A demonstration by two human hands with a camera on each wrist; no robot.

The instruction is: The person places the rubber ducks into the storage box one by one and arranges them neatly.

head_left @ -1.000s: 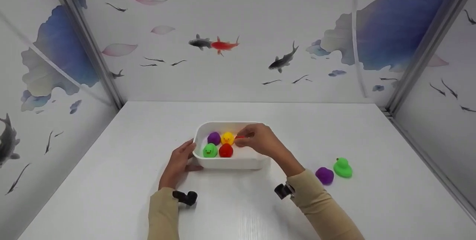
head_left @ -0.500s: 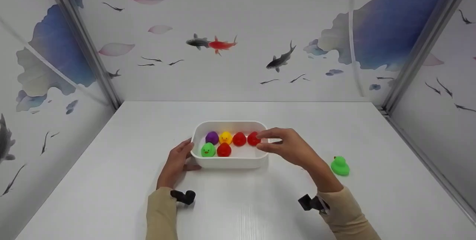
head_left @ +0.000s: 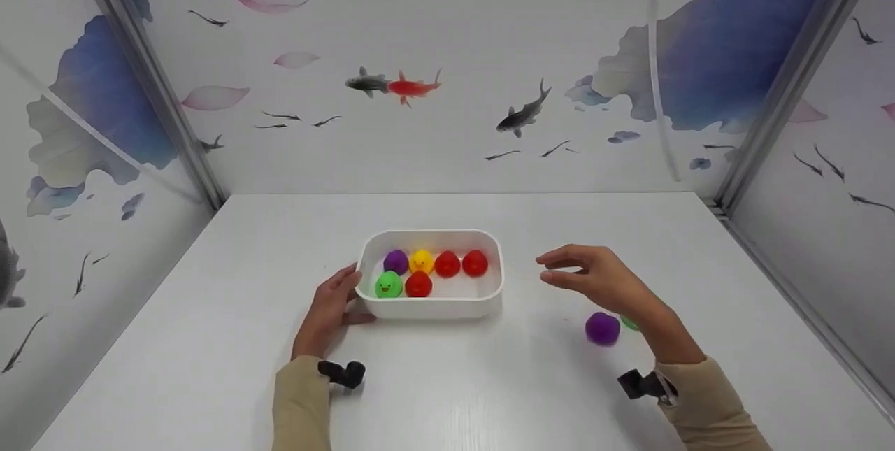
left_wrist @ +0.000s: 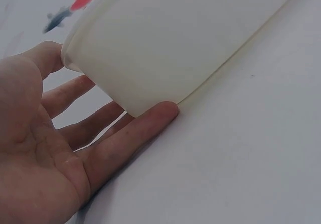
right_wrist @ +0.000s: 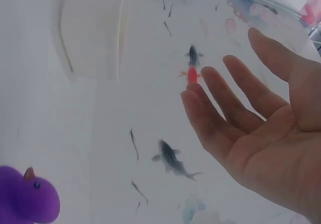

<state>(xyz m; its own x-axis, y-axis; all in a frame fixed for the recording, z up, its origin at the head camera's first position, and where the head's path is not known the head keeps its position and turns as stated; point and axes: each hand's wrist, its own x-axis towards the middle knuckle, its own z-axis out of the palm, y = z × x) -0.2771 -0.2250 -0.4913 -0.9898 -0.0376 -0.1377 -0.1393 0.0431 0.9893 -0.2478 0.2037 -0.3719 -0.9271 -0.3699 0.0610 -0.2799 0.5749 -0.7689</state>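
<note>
A white plastic bin (head_left: 433, 308) stands mid-table, holding purple (head_left: 396, 262), yellow (head_left: 421, 261) and green (head_left: 389, 284) rubber ducks plus three red ones (head_left: 475, 263). My left hand (head_left: 334, 308) grips the bin's left end, with digits at the rim and low against the wall (left_wrist: 135, 53). To the right of the bin, my right hand (head_left: 594, 276) hovers over the table with nothing in it, fingers loosely bent and apart. Below it sits a purple rubber duck (head_left: 603, 329), its orange beak visible in the right wrist view. A green duck (head_left: 630, 323) beside it is mostly hidden by the right wrist.
The white table (head_left: 210, 367) is enclosed by panels printed with fish and petals (head_left: 447, 143). Metal posts (head_left: 150, 87) mark the corners. Each wrist wears a small black camera (head_left: 342, 373).
My right hand has let go of a red duck in the bin and moved right, out over the table. Two more red ducks now show in the bin's back row. The left hand stays put.
</note>
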